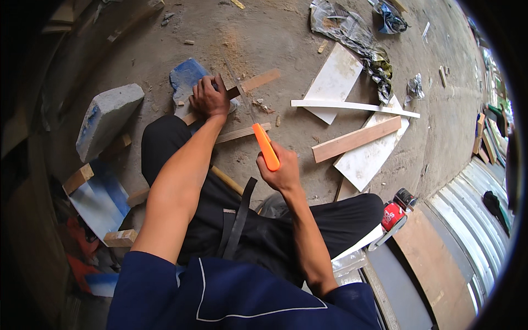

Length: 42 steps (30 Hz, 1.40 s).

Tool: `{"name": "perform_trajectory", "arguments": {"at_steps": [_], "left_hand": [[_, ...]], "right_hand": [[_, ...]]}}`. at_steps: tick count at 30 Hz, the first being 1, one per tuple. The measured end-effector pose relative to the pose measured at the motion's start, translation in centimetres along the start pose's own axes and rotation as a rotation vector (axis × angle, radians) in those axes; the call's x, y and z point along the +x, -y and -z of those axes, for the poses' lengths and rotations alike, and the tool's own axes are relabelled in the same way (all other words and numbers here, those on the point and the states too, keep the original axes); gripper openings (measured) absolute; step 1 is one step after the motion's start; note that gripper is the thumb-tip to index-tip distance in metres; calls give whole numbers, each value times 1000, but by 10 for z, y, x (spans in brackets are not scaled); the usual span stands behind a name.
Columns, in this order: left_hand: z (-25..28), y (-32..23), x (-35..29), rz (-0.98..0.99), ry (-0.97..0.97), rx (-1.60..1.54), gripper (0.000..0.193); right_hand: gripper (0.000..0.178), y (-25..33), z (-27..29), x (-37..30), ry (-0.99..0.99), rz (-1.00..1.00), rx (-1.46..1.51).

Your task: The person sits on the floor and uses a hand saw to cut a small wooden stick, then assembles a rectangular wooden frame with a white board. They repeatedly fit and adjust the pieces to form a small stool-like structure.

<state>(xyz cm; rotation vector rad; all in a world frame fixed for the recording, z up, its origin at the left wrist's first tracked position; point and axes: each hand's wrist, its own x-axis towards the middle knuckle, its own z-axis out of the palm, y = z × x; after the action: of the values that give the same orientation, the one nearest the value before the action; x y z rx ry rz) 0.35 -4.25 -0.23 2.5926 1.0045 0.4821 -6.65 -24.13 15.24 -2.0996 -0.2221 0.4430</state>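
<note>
My right hand [280,169] is closed round the orange handle of a handsaw [266,147]. Its thin blade points away from me and crosses a wooden strip [261,81]. Just left of the blade, my left hand [210,98] grips that strip with curled fingers; the wood looks darker there. Behind the left hand lies a blue-topped block [186,77], partly covered by the hand. A second wooden strip [243,133] rests on the ground between my forearms. Sawdust [234,41] is scattered beyond the blade tip.
A grey concrete slab [110,115] stands tilted at the left. White boards [336,80], a narrow white strip [355,106] and a reddish plank [357,138] lie at the right. Crumpled plastic [346,27] is farther off. A red can [392,215] is beside my right knee.
</note>
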Motion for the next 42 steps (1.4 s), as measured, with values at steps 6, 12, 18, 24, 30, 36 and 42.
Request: {"name": "perform_trajectory", "arguments": {"at_steps": [6,12,18,24,30,36,42], "left_hand": [[3,7,3,-55,15,88,38],[-1,4,2,-164,-9,-20,37],[2,7,5,-143,-16,10,35],[0,2,1,-174,0,-6,34],[-2,12,4,-112,4,4,34],[1,4,3,-153,40,-15,34],[0,13,3,-106,-41,24,31]], "right_hand": [[13,17,14,-38,-13,-42,35],[10,-4,8,3,-5,-59,-15],[11,14,33,-51,-2,-100,76],[10,-13,4,6,-36,38,-74],[12,10,30,-46,18,-70,86],[13,-19,-1,-1,-23,20,-12],[12,12,27,-48,11,-89,78]]}}
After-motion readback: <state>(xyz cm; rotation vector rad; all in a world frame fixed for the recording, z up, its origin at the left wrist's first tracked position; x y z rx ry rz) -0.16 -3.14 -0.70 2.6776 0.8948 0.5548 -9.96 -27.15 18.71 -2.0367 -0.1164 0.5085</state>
